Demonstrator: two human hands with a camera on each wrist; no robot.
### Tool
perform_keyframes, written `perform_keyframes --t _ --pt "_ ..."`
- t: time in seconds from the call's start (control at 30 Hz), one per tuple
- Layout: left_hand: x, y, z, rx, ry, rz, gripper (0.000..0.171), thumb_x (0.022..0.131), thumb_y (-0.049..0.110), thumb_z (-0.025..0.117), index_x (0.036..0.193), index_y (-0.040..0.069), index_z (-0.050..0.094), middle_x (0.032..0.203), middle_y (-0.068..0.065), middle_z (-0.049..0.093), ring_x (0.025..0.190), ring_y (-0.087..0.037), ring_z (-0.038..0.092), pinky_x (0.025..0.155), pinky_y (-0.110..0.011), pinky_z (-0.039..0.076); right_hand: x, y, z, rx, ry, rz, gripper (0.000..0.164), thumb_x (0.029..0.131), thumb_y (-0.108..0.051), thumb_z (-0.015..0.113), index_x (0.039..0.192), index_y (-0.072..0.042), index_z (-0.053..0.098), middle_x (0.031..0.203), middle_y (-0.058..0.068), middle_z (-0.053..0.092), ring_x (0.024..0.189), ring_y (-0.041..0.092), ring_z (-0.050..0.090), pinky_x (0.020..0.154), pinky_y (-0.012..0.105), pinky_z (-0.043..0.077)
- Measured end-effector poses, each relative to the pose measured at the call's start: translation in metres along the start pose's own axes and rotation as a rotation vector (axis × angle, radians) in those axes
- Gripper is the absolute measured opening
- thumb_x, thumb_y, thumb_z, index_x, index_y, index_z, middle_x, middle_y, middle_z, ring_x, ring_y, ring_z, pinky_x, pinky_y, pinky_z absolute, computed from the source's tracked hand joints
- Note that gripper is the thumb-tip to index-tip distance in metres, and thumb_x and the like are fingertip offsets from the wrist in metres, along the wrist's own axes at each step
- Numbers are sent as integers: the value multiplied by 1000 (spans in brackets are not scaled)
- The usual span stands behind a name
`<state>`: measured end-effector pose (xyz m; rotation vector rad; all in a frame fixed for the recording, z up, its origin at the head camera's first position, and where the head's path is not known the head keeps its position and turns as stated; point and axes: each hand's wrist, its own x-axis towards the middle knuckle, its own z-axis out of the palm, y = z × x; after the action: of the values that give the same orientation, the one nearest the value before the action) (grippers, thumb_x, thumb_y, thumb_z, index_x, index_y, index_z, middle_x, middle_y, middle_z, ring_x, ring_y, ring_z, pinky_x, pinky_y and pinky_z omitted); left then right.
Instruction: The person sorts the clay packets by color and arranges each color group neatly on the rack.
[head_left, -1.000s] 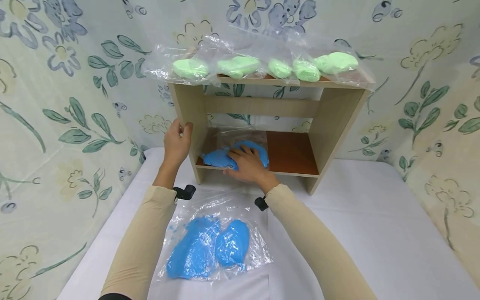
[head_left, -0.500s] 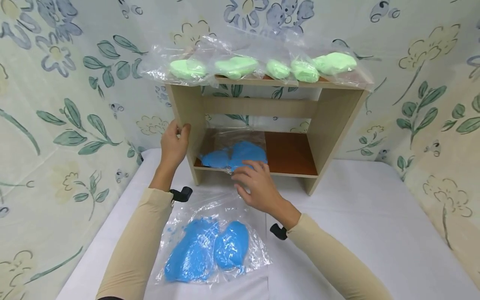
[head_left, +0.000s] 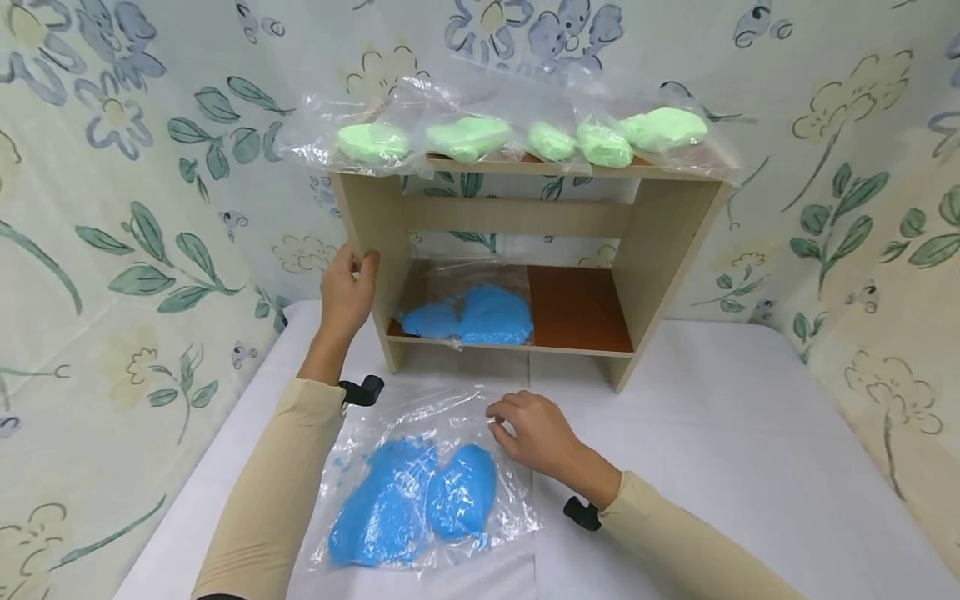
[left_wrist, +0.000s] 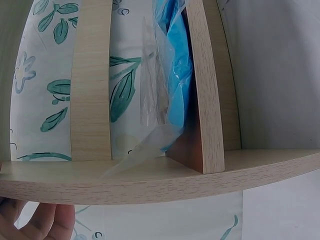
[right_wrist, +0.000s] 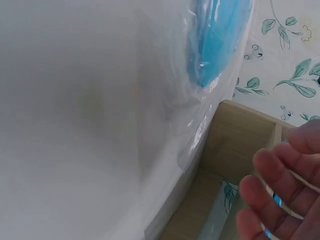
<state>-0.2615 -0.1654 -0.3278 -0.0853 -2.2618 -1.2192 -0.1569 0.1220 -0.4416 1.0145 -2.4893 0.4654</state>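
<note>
My left hand (head_left: 348, 289) holds the left side panel of a small wooden shelf (head_left: 519, 218), its thumb at the front edge. In the left wrist view, curled fingers (left_wrist: 42, 221) show along that panel's outer side. A clear plastic bag with two lumps of blue, dough-like stuff (head_left: 493, 315) lies on the left of the lower board. My right hand (head_left: 536, 433), fingers loosely bent, hovers over the right edge of another clear bag with two blue lumps (head_left: 462, 492) on the table. It holds nothing; the right wrist view shows its bent fingers (right_wrist: 270, 170).
Along the shelf top lie clear bags with several light green lumps (head_left: 468, 137). The lower board's right half shows bare brown wood (head_left: 579, 308). A white cloth covers the table (head_left: 720, 433). Floral fabric (head_left: 150, 333) hangs behind and at both sides.
My right hand has left the blue bag on the lower board and drawn back toward me, over the table bag's edge. The left hand stays at the side panel.
</note>
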Motion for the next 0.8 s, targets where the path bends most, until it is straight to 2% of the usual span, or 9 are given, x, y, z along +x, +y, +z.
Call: perform_keyframes --t 0.13,0.23,0.33,0.47,0.6,0.7,0.8 --pt "0 0 0 3 -2 2 39 102 30 48 132 6 55 130 -19 62 112 -36 63 90 -54 58 -5 -2 2 30 -161 157 27 84 -20 76 109 -8 72 88 2 74 79 16 69 65 31 59" --pt "-1 1 0 -4 -3 2 40 102 29 47 134 7 54 133 -18 61 114 -36 63 91 -54 58 -9 -4 5 53 -332 287 43 88 -28 73 122 -2 65 105 13 74 93 27 71 75 42 61" --pt "-1 1 0 -12 3 2 40 102 28 48 134 5 54 133 -19 61 114 -36 63 91 -53 58 -13 -6 11 64 -433 361 50 91 -35 69 124 2 62 113 19 70 101 35 69 81 49 59" --pt "-1 2 0 -12 10 8 38 102 26 49 132 4 56 130 -20 62 112 -36 63 89 -53 58 -12 -11 16 86 -446 411 54 89 -40 68 122 3 64 108 19 69 92 35 69 73 50 58" --pt "-2 2 0 -5 7 7 39 102 27 48 133 5 55 132 -19 62 113 -36 63 90 -53 58 -9 -19 16 84 -478 467 69 84 -48 72 127 4 61 110 21 68 85 35 68 69 49 58" --pt "-2 2 1 -4 5 7 39 103 28 48 135 6 54 133 -19 61 114 -36 63 91 -54 58 -6 -23 17 73 -509 498 80 80 -52 75 133 4 57 116 23 65 87 37 67 72 48 58" --pt "-2 2 1 -6 11 16 38 103 27 48 135 7 55 134 -18 61 114 -36 63 91 -54 58 -4 -26 18 111 -505 526 83 77 -48 80 135 5 54 121 25 64 94 39 67 78 48 59"
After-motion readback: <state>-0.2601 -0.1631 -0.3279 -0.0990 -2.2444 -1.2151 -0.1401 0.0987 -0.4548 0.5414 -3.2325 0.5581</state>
